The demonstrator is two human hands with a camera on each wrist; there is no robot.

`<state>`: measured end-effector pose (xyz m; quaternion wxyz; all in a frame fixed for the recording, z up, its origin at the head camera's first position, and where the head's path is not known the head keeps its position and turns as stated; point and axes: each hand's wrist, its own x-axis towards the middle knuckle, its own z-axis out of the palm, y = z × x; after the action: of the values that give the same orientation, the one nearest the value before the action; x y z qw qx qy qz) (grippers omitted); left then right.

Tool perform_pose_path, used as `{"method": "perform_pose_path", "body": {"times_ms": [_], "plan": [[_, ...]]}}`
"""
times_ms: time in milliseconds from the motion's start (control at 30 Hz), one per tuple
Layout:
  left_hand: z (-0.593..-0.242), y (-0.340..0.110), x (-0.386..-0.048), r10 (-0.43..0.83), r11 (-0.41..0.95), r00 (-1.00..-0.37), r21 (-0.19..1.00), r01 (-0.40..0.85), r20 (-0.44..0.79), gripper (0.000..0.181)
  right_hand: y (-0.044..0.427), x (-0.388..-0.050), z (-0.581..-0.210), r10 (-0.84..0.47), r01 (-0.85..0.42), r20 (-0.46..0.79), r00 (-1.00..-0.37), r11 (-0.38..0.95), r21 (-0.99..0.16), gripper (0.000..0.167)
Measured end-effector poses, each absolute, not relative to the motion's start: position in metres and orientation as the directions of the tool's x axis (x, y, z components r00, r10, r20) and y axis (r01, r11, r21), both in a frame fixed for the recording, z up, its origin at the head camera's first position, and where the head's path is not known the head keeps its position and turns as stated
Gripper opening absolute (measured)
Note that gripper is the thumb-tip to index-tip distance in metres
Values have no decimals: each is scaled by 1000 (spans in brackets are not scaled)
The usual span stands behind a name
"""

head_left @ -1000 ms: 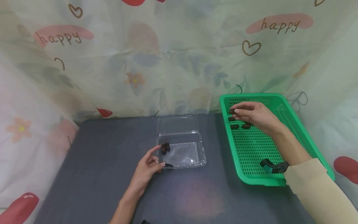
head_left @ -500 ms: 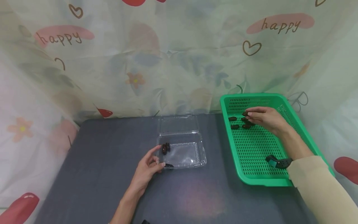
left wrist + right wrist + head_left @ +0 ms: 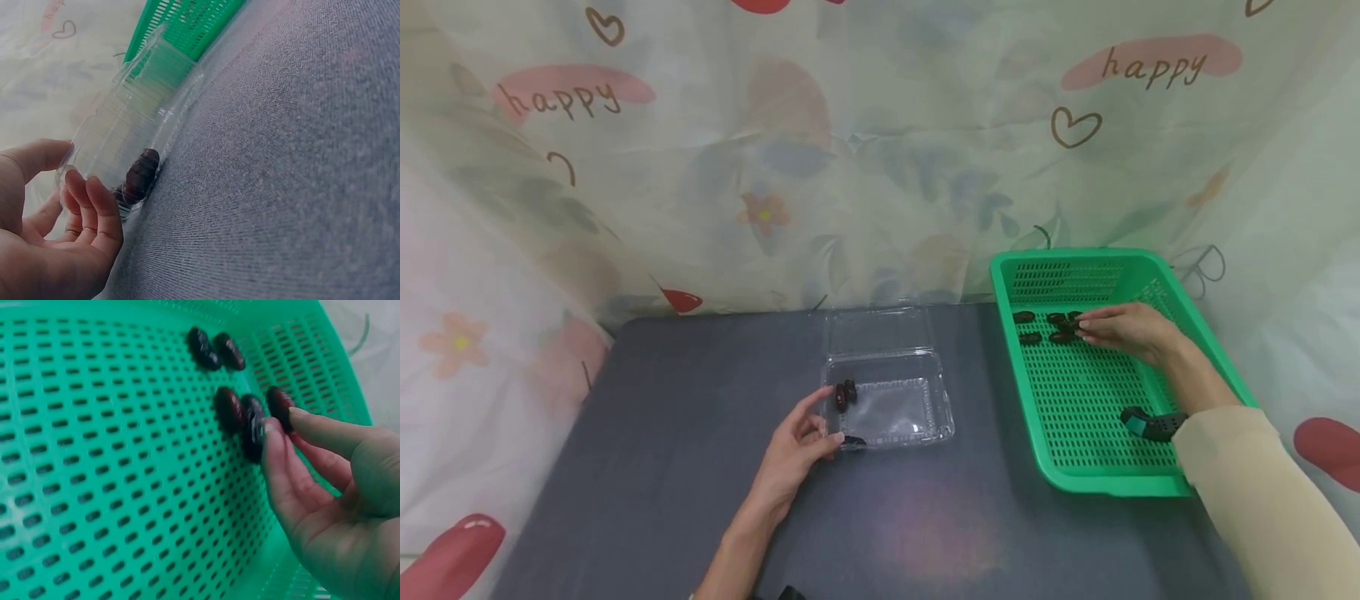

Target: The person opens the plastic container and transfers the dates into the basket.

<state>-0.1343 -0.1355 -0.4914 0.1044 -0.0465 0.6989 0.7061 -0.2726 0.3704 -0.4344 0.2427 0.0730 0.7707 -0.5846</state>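
A clear plastic clamshell container lies with its lid raised toward the back. My left hand grips its left side, index finger on the edge and thumb at the front corner. Inside stand two dark brown dates; a dark piece lies by the thumb. My right hand is inside the green basket, its thumb and fingertips pinched at a date in a small cluster. In the right wrist view, a reddish date sits at the thumb tip and a blacker date beside the finger.
More dates lie along the basket's left side. The grey table bears both containers. A printed curtain hangs behind. A black wristband shows by the right sleeve.
My right hand has moved right and a little nearer within the basket, from the far left side with a date to the date cluster. My left hand and the clamshell container have stayed in place.
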Motion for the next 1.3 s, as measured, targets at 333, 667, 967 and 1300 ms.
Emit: {"method": "perform_pose_path", "body": {"times_ms": [333, 667, 967, 1300], "plan": [[-492, -134, -135, 79, 1, -974, 977, -211, -211, 66, 378, -270, -448, -274, 494, -593, -757, 353, -795, 56], [-490, -134, -135, 77, 5, -973, 976, -220, -219, 66, 373, -269, -446, -277, 484, -573, -771, 330, -811, 54], [-490, -134, -136, 82, 6, -972, 975, -220, -220, 65, 368, -268, -442, -291, 334, -564, -773, 570, -751, 45], [-491, -135, -135, 78, 14, -969, 972, -233, -233, 65, 373, -267, -439, -297, 283, -548, -782, 615, -736, 48]]}}
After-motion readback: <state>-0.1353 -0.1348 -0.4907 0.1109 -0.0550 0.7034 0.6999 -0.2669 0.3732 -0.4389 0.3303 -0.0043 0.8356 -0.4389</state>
